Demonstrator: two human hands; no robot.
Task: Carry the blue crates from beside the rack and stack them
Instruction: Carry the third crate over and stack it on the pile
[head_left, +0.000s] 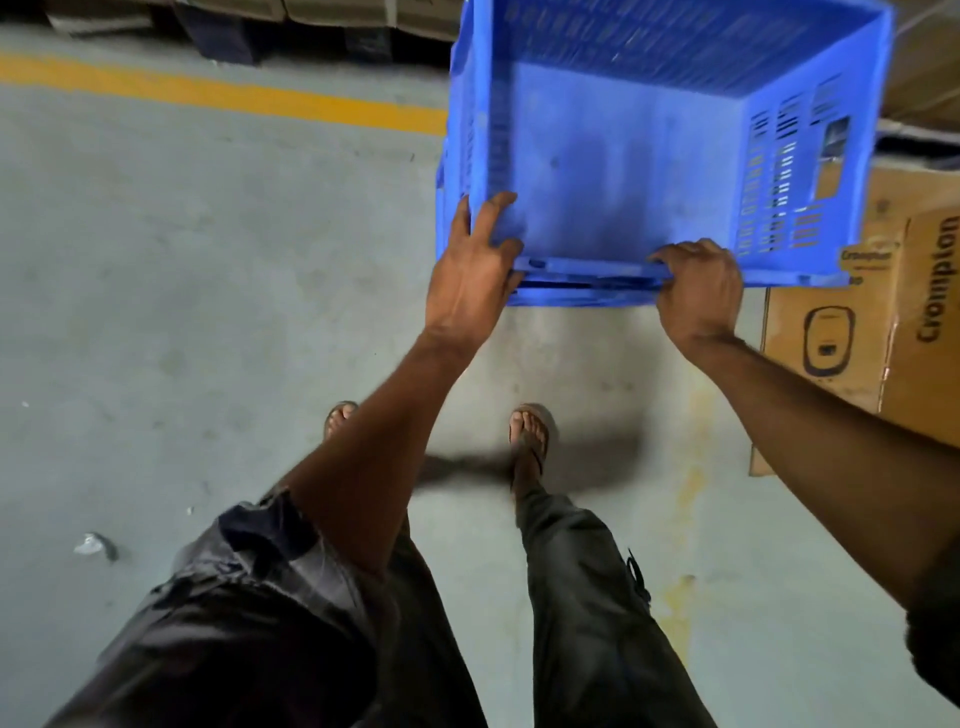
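Observation:
A blue plastic crate (634, 145) with slotted walls fills the upper right of the head view, open side up and empty inside. A second blue rim shows just under its near edge, so it seems to sit in or on another crate. My left hand (475, 270) grips the near rim at its left corner, fingers reaching inside. My right hand (698, 291) is closed over the same near rim further right. Both arms stretch forward from me, and my sandalled feet stand on the floor below the crate.
Brown cardboard boxes (883, 322) printed "Crompton" stand to the right, touching or just behind the crate. A yellow line (218, 93) crosses the grey concrete floor at the upper left. More boxes on dark supports line the top edge. A scrap of litter (93, 545) lies at lower left.

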